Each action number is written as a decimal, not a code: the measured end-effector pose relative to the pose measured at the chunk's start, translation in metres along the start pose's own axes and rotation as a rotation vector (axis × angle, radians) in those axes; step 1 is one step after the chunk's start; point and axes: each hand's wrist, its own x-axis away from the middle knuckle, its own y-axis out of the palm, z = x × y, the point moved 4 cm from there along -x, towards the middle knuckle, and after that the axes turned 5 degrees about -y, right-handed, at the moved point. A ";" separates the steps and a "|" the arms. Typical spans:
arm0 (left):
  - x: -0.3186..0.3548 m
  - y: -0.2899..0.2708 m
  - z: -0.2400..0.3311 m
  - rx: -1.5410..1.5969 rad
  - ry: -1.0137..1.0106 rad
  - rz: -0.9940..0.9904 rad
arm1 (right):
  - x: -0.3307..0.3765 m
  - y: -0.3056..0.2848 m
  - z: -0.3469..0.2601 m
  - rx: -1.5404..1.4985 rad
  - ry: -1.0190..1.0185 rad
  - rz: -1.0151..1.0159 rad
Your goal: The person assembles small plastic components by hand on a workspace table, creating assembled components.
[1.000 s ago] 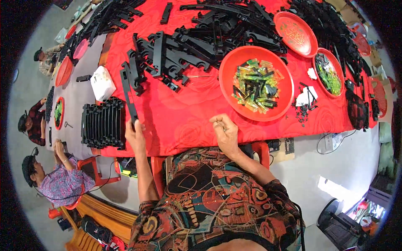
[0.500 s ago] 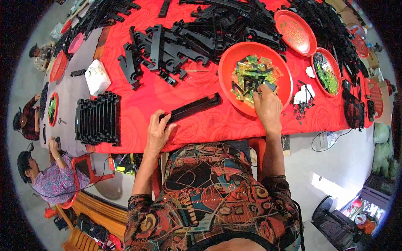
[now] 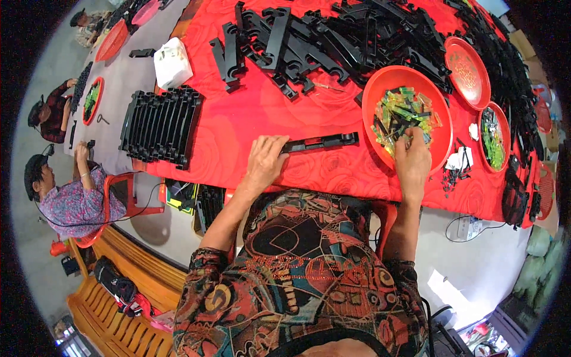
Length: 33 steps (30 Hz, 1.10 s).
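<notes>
My left hand (image 3: 266,160) grips the left end of a long black plastic bar (image 3: 324,143) lying near the front edge of the table. Its recessed side with slots faces up. Over the red plate (image 3: 438,160) to the right, my right hand (image 3: 413,157) reaches down with thumb and fingers pinched together among small yellow-green, clear orange and black strips (image 3: 398,107). Whatever those fingertips hold is hidden by the hand and the strips.
A neat row of black bars (image 3: 162,125) stands at left beside a white tissue pack (image 3: 173,63). Loose black bars (image 3: 321,44) pile up behind. Two more red plates (image 3: 487,89) sit at right near a crumpled white tissue (image 3: 459,159). Another person (image 3: 77,199) sits at far left.
The view has shifted, so the table's things sit farther right in the picture. The black bar has been turned, now showing its slotted side. My right hand stays in the plate, fingers pinched.
</notes>
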 end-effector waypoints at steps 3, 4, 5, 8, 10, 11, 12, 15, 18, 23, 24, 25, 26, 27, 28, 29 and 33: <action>0.001 0.002 0.000 0.035 -0.022 -0.003 | 0.010 0.000 -0.031 -0.326 0.074 -0.027; 0.001 0.003 0.002 0.055 -0.022 -0.012 | 0.013 0.002 -0.038 -0.591 0.086 -0.003; 0.000 0.004 0.005 0.074 -0.022 -0.022 | 0.019 0.022 -0.039 -0.825 0.126 -0.034; 0.001 0.004 0.011 0.113 -0.036 -0.057 | 0.034 0.056 -0.060 -1.045 0.126 -0.104; 0.003 0.005 0.012 0.114 -0.043 -0.067 | 0.041 0.072 -0.066 -1.044 0.178 -0.094; 0.004 0.006 0.012 0.117 -0.046 -0.077 | 0.044 0.078 -0.067 -1.043 0.230 -0.079; 0.003 0.004 0.016 0.117 -0.049 -0.077 | 0.046 0.085 -0.069 -1.043 0.231 -0.082; -0.001 -0.005 0.032 0.055 -0.005 0.031 | 0.048 0.088 -0.071 -0.847 0.206 0.040; 0.000 0.002 0.041 -0.016 0.119 0.054 | 0.051 0.093 -0.073 -0.736 0.137 0.075; -0.002 0.020 0.041 -0.038 0.099 0.040 | 0.058 0.107 -0.075 -0.628 0.097 0.088; -0.002 0.021 0.040 -0.040 0.081 0.027 | 0.057 0.107 -0.077 -0.589 0.062 0.123; -0.003 0.022 0.040 -0.039 0.081 0.026 | 0.057 0.108 -0.077 -0.588 0.064 0.123; -0.003 0.022 0.040 -0.046 0.074 0.014 | 0.056 0.107 -0.078 -0.544 0.039 0.124; -0.003 0.022 0.040 -0.052 0.066 0.003 | 0.056 0.106 -0.079 -0.500 0.014 0.124; -0.003 0.023 0.040 -0.051 0.065 0.002 | 0.056 0.107 -0.079 -0.499 0.014 0.123; -0.002 0.024 0.038 -0.043 0.063 0.007 | 0.057 0.107 -0.081 -0.466 -0.024 0.140; 0.000 0.027 0.036 -0.025 0.041 0.016 | 0.060 0.101 -0.089 -0.396 -0.129 0.140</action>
